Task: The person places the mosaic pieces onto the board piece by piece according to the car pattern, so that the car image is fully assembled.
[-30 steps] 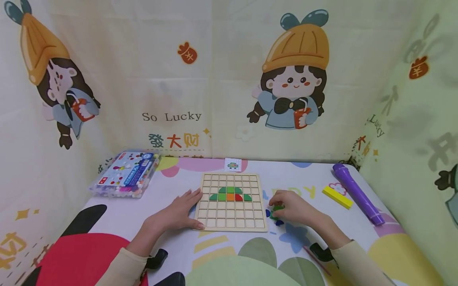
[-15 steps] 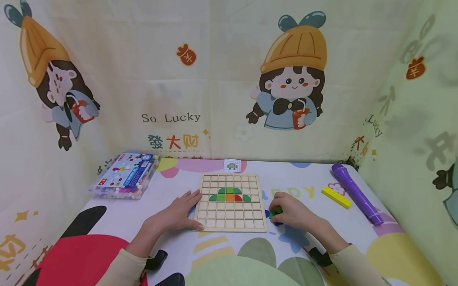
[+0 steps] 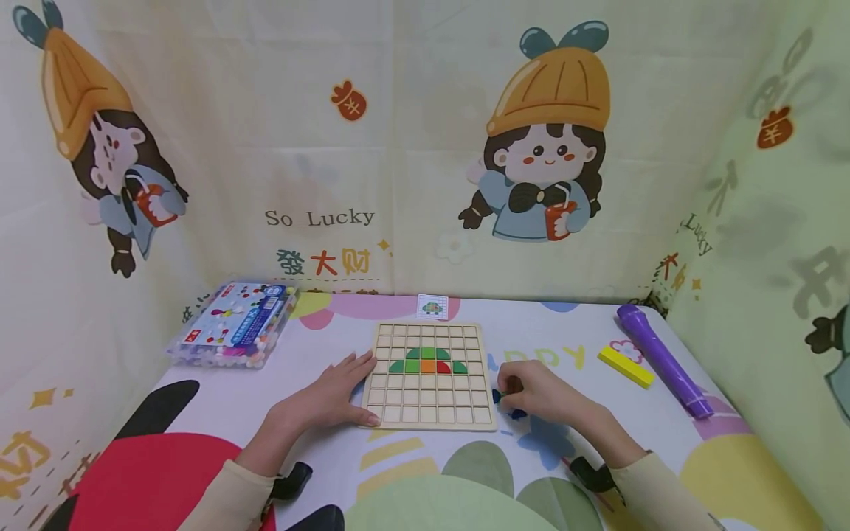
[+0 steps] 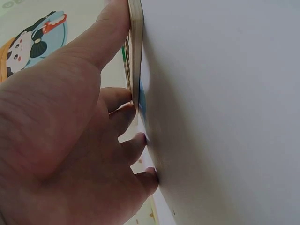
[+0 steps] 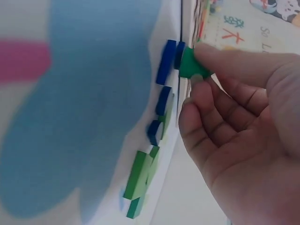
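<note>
A wooden grid board (image 3: 428,398) lies in the middle of the table with a small dome of green, orange and red pieces (image 3: 428,361) set in it. My left hand (image 3: 332,394) lies flat against the board's left edge (image 4: 135,51), thumb along the side. My right hand (image 3: 534,391) sits just right of the board and pinches a green piece (image 5: 191,64) between thumb and forefinger. Several loose blue pieces (image 5: 165,61) and green pieces (image 5: 138,180) lie on the cloth under that hand.
A clear box of coloured pieces (image 3: 232,324) stands at the back left. A small pattern card (image 3: 432,305) lies behind the board. A yellow block (image 3: 626,366) and a purple torch (image 3: 662,360) lie at the right. Printed cloth walls enclose the table.
My right hand has closed on a green piece from the loose pile and shifted slightly toward the board. The left hand has stayed on the board's edge.
</note>
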Action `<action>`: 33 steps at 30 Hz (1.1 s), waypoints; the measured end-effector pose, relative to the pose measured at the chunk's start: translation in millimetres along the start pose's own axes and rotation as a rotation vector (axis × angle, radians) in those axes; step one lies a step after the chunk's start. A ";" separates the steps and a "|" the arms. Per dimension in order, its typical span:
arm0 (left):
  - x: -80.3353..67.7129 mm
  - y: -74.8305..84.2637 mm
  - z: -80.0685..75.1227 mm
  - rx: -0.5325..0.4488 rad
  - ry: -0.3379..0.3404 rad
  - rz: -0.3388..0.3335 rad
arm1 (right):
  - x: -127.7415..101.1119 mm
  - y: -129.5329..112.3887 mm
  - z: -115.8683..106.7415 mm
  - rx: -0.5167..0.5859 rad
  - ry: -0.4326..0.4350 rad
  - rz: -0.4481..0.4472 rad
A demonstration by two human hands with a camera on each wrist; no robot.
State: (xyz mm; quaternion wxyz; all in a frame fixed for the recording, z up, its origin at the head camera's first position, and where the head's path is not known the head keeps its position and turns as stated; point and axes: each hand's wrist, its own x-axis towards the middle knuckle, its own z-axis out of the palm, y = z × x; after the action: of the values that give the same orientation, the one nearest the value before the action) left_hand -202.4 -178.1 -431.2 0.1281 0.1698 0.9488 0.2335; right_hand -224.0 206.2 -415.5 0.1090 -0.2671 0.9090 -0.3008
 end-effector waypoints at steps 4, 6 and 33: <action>-0.7 -0.4 -1.1 -0.006 0.005 0.003 | 4.1 -4.9 1.4 0.036 -0.009 -0.012; -1.2 -0.2 -1.1 -0.006 0.004 0.000 | 6.5 -8.2 2.7 0.049 -0.010 -0.029; 4.0 -0.4 0.8 0.019 0.000 -0.017 | 65.5 -59.3 44.3 0.056 0.021 -0.228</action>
State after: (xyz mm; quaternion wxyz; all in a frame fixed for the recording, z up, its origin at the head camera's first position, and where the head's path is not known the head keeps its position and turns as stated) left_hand -205.9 -176.6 -432.8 0.1284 0.1632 0.9524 0.2232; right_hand -237.7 108.4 -417.3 0.0719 -0.3624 0.8650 -0.3396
